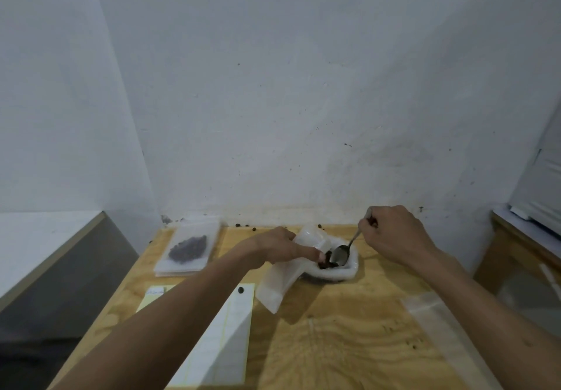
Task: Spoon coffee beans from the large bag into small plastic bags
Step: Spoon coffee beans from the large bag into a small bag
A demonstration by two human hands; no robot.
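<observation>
- The spoon [341,254] sat with its bowl down in the mouth of the large bag [340,271], among the dark coffee beans [326,264]; whether it had a load yet I could not tell.
- The right hand [391,234] was closed round the top of the spoon's handle, fist above and behind the bowl.
- Just left of the bowl, the left hand [276,247] pinched the white plastic at the bag's mouth, forefinger reaching toward the beans, holding the opening wide.
- A small plastic bag [273,286] trailed down from under that left grip toward the person, looking empty.
- Well off to the left of both hands lay a filled small bag [188,248], flat on what looked like a stack of others.
- A few stray beans [240,290] were scattered on the wooden table [349,344], one of them on a lined paper sheet [224,344].
- By my reckoning one portion was done, and this scoop belonged to the next bag, which had yet to be filled.
</observation>
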